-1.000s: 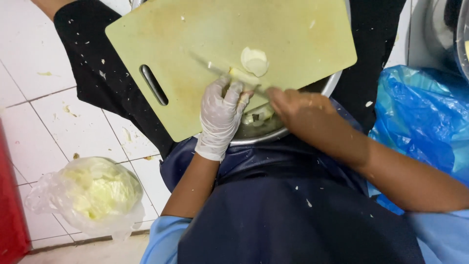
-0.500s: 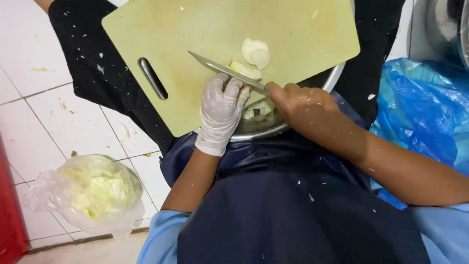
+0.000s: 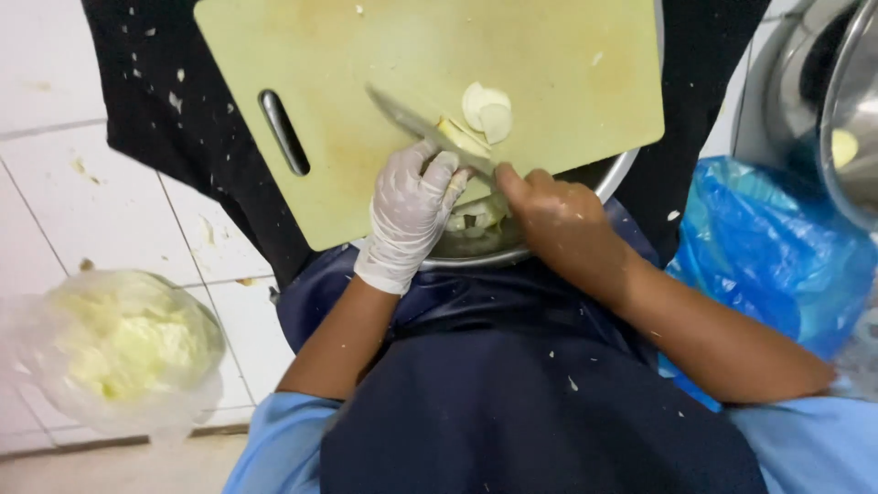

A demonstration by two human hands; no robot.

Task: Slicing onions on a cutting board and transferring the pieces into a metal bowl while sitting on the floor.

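A pale green cutting board rests over a metal bowl in my lap. My left hand, in a white glove, presses a pale vegetable piece onto the board near its front edge. My right hand, bare, grips the handle of a knife whose blade lies across that piece, pointing up and left. Two thin round slices lie just beyond the blade. More pale pieces show in the bowl under the board.
A clear plastic bag of shredded pale green vegetable sits on the white tiled floor at lower left. A blue plastic bag lies at right, beside large metal pots. Black cloth lies under the board.
The view has shifted so the board sits higher and larger. The knife has kept working through the piece, and cut slices now lie beyond the blade.
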